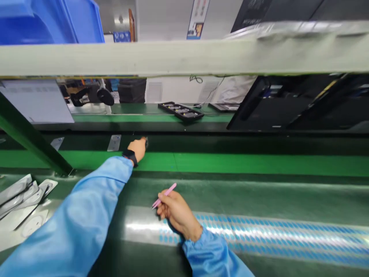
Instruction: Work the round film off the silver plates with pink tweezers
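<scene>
My right hand (180, 215) is closed around pink tweezers (165, 195), whose tips point down to the left. Under and beside that hand runs a long, shiny sheet with rows of blue dots (259, 234), lying on the green bench (230, 192). My left hand (137, 149), with a black watch (130, 156) at the wrist, reaches out over the dark belt (201, 143) beyond the bench. Its fingers are closed at a small, dark, partly see-through piece that I cannot make out. Left of it, a flat silvery piece (114, 142) lies on the belt.
Several white and clear packs (25, 196) are piled at the left. A green post (31, 134) slants down there, and a pale rail (178, 57) crosses above the belt. A black tray (181, 111) stands beyond the belt; dark panels (288, 104) lean at the right. A blue bin (52, 23) sits above.
</scene>
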### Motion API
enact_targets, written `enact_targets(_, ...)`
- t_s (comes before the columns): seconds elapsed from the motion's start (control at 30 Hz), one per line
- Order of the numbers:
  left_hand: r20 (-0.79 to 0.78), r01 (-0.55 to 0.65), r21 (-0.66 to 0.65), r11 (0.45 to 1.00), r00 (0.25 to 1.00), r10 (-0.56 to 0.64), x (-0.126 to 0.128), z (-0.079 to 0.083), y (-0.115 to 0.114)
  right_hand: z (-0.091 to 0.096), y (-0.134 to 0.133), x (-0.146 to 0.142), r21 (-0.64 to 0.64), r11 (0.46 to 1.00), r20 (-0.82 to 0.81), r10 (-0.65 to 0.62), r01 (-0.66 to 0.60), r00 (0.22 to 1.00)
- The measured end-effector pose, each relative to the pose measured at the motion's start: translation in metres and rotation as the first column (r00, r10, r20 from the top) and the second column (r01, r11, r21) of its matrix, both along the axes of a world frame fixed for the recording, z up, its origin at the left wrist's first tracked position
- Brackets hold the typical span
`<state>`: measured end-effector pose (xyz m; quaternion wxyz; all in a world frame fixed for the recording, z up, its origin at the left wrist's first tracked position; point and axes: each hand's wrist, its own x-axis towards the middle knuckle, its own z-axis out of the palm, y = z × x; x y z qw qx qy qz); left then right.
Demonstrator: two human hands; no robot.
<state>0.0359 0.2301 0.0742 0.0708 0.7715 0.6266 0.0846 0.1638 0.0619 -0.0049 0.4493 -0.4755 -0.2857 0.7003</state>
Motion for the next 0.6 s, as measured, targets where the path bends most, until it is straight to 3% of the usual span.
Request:
enact_targets(0.07,0.038,-0.033,0.007,0.999,0.999,0.033,-0.031,0.008,-0.018,0.008,-0.005,0.007,0.052,0.998,0.065,-0.036,0.032,0.997)
enact_targets(0.13,0.091,-0.047,-0.015,0.999,0.995,0.048,-0.06,0.005,-0.05,0.016,-0.011,0.015,0.128,0.991,0.221,-0.054,0.025,0.974)
enact_targets(0.23,0.312,-0.056,-0.09,0.994,0.946,0.082,-0.089,-0.018,-0.114,0.021,-0.023,0.022,0.143,0.987,0.484,-0.005,-0.074,0.875)
enact_targets(0.37,0.468,0.012,-0.281,0.96,0.875,0.126,-0.093,-0.059,-0.185,0.012,-0.032,0.02,0.058,0.983,0.631,0.098,-0.173,0.77)
enact_targets(0.47,0.438,0.054,-0.352,0.934,0.892,0.113,-0.089,-0.066,-0.209,0.003,-0.033,0.016,0.024,0.989,0.651,0.096,-0.147,0.753)
enact_targets(0.6,0.228,0.084,-0.357,0.93,0.974,0.0,-0.09,-0.054,-0.213,-0.003,-0.03,0.015,0.022,0.996,0.643,0.051,-0.085,0.764)
